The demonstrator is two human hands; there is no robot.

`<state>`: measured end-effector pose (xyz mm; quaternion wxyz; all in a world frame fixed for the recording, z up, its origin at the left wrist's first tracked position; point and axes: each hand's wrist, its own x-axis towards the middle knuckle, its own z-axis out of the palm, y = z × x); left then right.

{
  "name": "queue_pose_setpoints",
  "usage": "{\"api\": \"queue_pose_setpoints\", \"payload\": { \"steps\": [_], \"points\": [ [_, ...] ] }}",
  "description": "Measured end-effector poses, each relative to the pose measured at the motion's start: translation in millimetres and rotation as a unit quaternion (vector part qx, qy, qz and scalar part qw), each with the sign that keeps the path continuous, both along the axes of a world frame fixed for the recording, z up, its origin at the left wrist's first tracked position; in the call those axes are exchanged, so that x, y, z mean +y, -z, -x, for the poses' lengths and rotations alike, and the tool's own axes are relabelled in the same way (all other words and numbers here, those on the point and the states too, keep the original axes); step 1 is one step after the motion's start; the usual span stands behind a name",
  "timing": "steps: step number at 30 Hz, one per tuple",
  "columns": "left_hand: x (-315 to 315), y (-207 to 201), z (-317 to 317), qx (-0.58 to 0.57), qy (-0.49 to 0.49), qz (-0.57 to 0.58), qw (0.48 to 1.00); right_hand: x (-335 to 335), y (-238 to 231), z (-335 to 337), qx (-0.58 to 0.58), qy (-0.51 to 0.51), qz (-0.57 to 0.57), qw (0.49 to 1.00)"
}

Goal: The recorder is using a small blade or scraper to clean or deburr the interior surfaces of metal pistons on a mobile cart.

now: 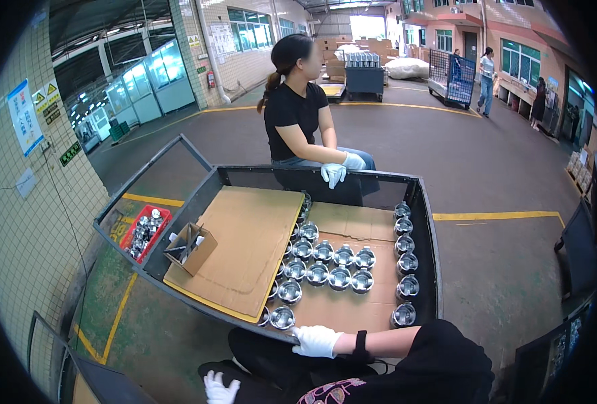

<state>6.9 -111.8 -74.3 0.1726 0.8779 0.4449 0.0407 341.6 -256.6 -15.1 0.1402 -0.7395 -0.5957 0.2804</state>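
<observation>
My right hand (316,341), in a white glove, lies at the near edge of a dark metal cart (432,269), its fingers bent over the rim. Just beyond its fingertips stands a shiny metal piston (282,318). Low in the view, my left hand (219,389), also gloved, rests against my dark-clad leg with fingers apart and nothing in them. Pistons stand upright on cardboard (359,306) inside the cart: a cluster in the middle and a column (407,263) along the right wall. A yellow-edged cardboard-topped board (244,232) covers the left part and partly hides several pistons.
A small open carton (192,248) sits on the board. Left of it, a red crate (146,232) holds metal parts. Across the cart sits a person (302,114) in white gloves, one hand at the far rim. A blue cage trolley (452,77) and walking people are farther off.
</observation>
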Motion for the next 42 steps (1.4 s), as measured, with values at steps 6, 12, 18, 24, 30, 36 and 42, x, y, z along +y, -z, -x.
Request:
{"api": "queue_pose_setpoints", "payload": {
  "steps": [6, 12, 18, 24, 30, 36, 42],
  "points": [
    [-63.0, 46.3, -12.7, 0.1, -0.207, -0.132, 0.964, -27.5, -69.0, 8.4, 0.027, -0.015, -0.023, 0.999],
    [-35.4, 81.4, 67.3, 0.064, -0.12, -0.023, 0.99, -0.3, -54.3, 37.4, 0.113, 0.124, -0.107, 0.98],
    [-53.1, -62.7, 36.3, -0.007, -0.125, 0.135, 0.983, 54.2, -11.1, 37.9, 0.313, 0.116, -0.113, 0.936],
    [-49.6, -212.9, -71.1, -0.413, -0.022, 0.366, 0.833, 77.0, 17.5, -10.2, 0.526, 0.196, -0.091, 0.822],
    [63.7, -136.2, -177.7, -0.508, -0.107, 0.733, 0.44, 99.3, 63.7, -7.6, 0.729, 0.219, -0.07, 0.645],
    [106.2, -66.6, -222.1, -0.431, -0.183, 0.761, 0.449, 93.9, 65.5, -7.3, 0.718, 0.28, -0.034, 0.637],
    [117.2, -59.4, -222.4, -0.446, -0.158, 0.754, 0.456, 108.6, 78.0, 4.4, 0.794, 0.247, -0.002, 0.556]
  ]
}}
